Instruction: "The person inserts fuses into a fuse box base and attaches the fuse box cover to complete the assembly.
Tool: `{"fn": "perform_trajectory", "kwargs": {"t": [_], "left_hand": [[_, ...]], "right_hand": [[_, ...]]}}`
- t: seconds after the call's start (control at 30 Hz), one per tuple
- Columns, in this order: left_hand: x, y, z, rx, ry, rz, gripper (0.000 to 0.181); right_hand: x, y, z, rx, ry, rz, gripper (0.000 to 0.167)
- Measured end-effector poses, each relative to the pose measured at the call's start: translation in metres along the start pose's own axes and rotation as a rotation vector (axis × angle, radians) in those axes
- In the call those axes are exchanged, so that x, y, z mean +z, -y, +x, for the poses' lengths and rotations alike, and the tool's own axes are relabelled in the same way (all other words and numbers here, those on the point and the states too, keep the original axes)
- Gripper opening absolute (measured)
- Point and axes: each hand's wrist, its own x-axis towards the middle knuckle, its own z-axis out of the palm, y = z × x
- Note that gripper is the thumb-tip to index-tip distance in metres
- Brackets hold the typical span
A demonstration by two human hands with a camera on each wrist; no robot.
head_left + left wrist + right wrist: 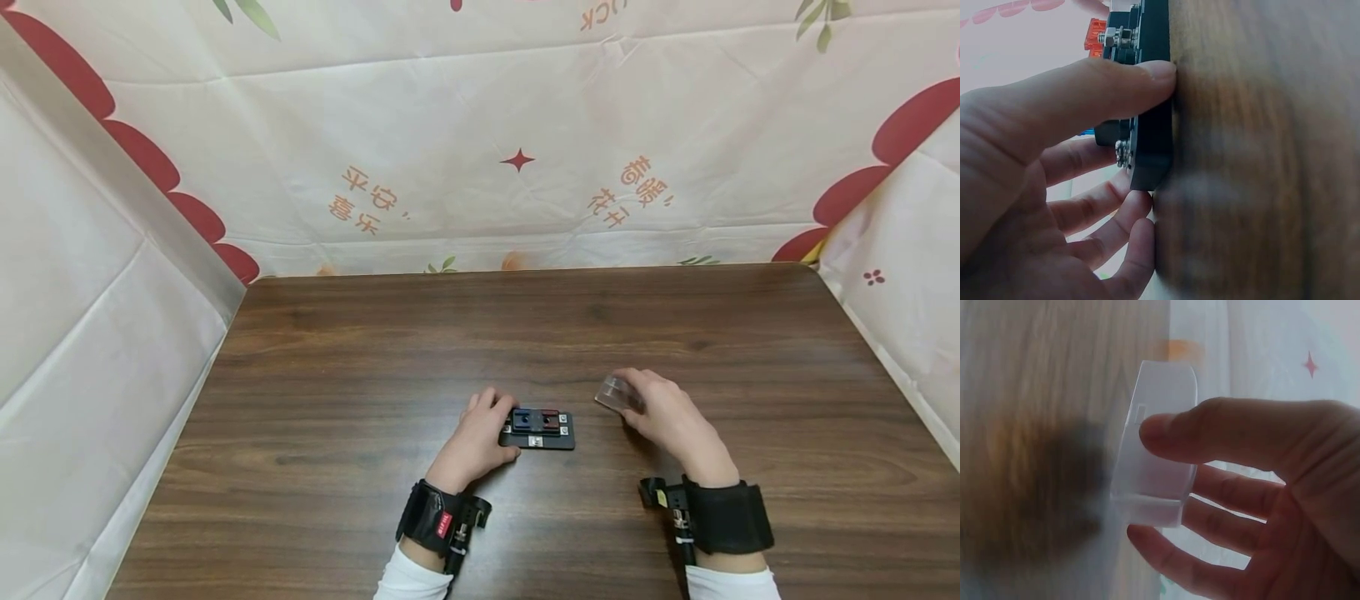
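Observation:
On the table lies a black fuse block [537,441] with a blue fuse [524,419] and a red fuse [551,420] on top. My left hand [480,435] grips its left end. In the left wrist view, the thumb [1159,70] presses against the side of the black base [1152,134], near a metal stud with nuts [1119,37]. To the right, my right hand [671,417] holds a clear plastic cover [613,395] above the table. The right wrist view has the thumb on one face of the cover [1160,478], with fingers behind and below it.
The brown wood-grain table [360,350] reaches back to a white printed cloth [450,108] hung behind it. More white cloth [97,275] hangs along the left side and the right side [907,333]. Both wrists wear black straps with small cameras.

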Motion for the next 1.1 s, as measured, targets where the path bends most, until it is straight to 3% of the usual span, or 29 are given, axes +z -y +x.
{"fn": "perform_trajectory", "kwargs": {"t": [0.23, 0.63, 1.1], "left_hand": [[0.0, 0.0, -0.001, 0.002, -0.007, -0.007, 0.053], [0.0, 0.0, -0.001, 0.0, -0.021, -0.018, 0.054], [0.0, 0.002, -0.002, 0.03, -0.033, -0.039, 0.057]], "right_hand": [[0.008, 0.013, 0.001, -0.059, -0.025, 0.007, 0.046], [0.013, 0.03, -0.001, -0.043, -0.01, 0.012, 0.049], [0.006, 0.048, -0.002, -0.094, -0.031, -0.015, 0.051]]}}
